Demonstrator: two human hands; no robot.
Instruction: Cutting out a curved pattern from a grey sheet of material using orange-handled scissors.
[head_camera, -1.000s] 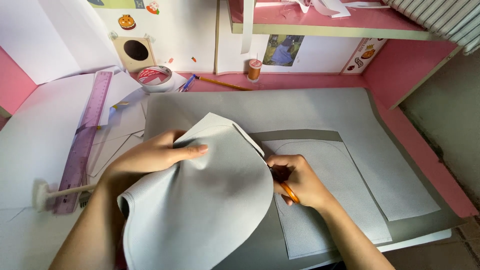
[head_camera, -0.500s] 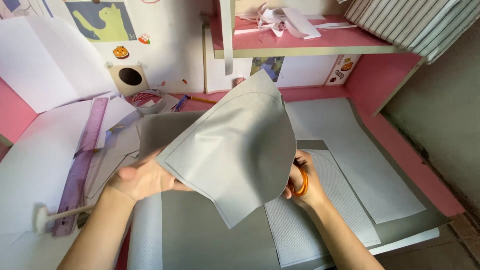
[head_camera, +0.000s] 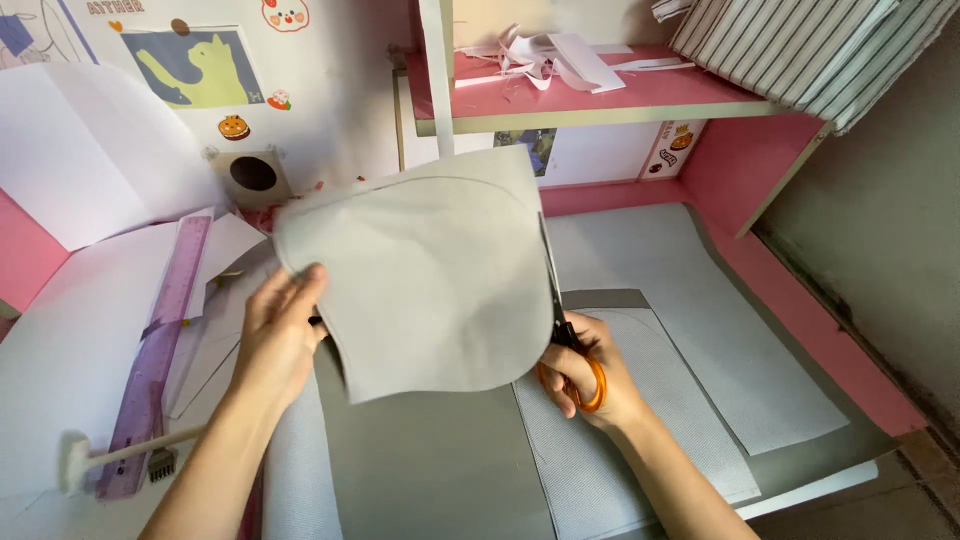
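The left hand (head_camera: 278, 335) pinches the left edge of a rounded grey fabric piece (head_camera: 430, 275) held up above the desk, while the right hand (head_camera: 590, 372), closed on orange-handled scissors (head_camera: 568, 340), cuts along its right edge, before the pink shelf (head_camera: 600, 100).

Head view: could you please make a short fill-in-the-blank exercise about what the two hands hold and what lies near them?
1. The right hand holds scissors with handles of ____ colour.
2. The left hand grips the grey fabric piece at its ____ edge.
3. The purple ruler lies on the ____ side of the table.
4. The striped cloth hangs over the ____ shelf.

Missing words: orange; left; left; pink
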